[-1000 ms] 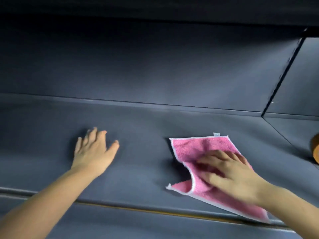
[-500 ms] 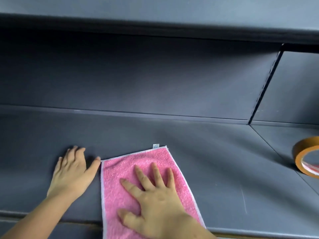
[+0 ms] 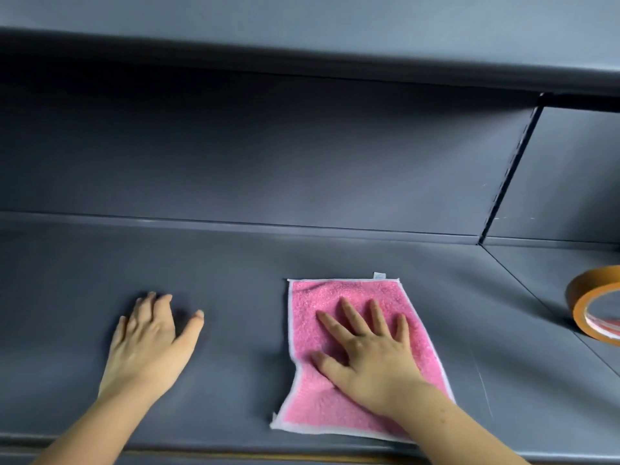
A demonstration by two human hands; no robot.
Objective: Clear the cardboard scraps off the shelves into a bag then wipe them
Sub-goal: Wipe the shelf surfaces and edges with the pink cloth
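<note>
A pink cloth [image 3: 322, 300] with a white hem lies flat on the dark grey shelf [image 3: 235, 280]. My right hand [image 3: 365, 347] presses down on the cloth, palm flat, fingers spread. My left hand [image 3: 151, 340] rests flat on the bare shelf to the left of the cloth, a hand's width away from it, holding nothing. No cardboard scraps or bag show in view.
A roll of orange tape [image 3: 593, 307] stands on the neighbouring shelf section at the right edge. A slotted upright [image 3: 510, 172] divides the back panels. The shelf above [image 3: 302, 35] overhangs closely. The shelf's front lip [image 3: 235, 454] runs along the bottom.
My right hand slid the cloth left until it met the left hand, then back right to the shelf's middle. The left hand stayed planted in place.
</note>
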